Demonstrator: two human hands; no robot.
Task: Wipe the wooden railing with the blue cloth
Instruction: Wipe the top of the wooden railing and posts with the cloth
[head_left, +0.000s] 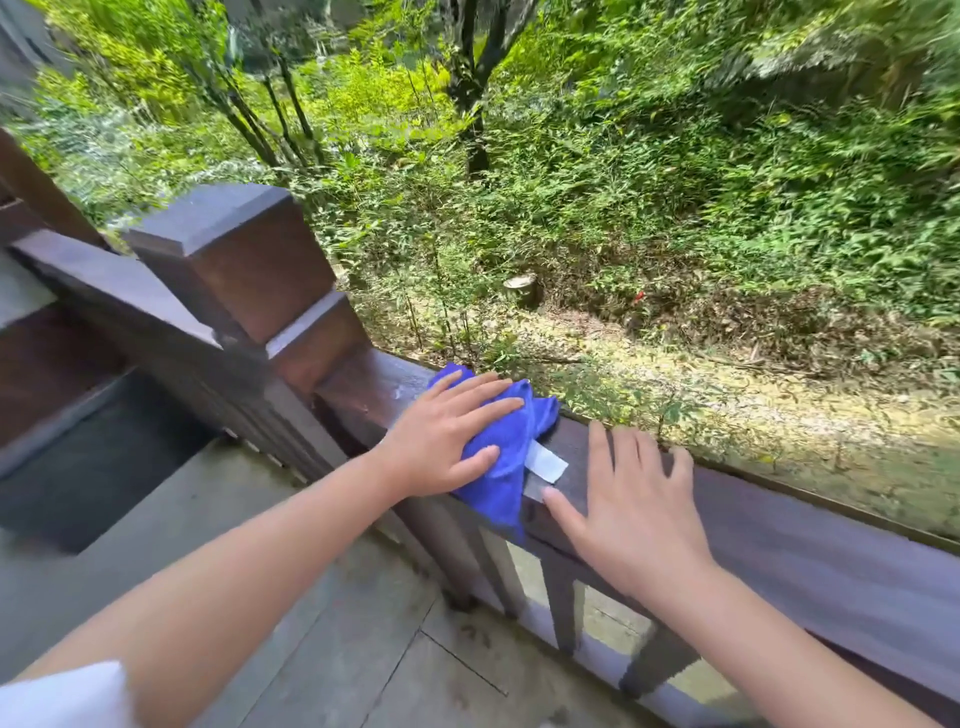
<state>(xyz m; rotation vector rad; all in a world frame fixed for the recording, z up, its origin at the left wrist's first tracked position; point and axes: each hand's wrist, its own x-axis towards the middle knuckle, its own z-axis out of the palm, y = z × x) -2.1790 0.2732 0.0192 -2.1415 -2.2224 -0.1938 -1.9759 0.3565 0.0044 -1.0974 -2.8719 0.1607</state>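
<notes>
A crumpled blue cloth (511, 457) with a white label lies on top of the dark brown wooden railing (810, 525), just right of the corner post. My left hand (447, 436) lies flat on the cloth's left part, fingers spread, pressing it onto the rail. My right hand (631, 504) rests palm down on the bare rail right of the cloth, fingers apart, its thumb tip close to the label. Part of the cloth hangs over the rail's near edge.
A thick square corner post (249, 265) rises left of the cloth, with another rail (104, 291) running off to the far left. Balusters (563, 603) stand under the rail. Grey stone paving (322, 634) lies below me. Beyond the railing the ground drops to shrubs and trees (571, 182).
</notes>
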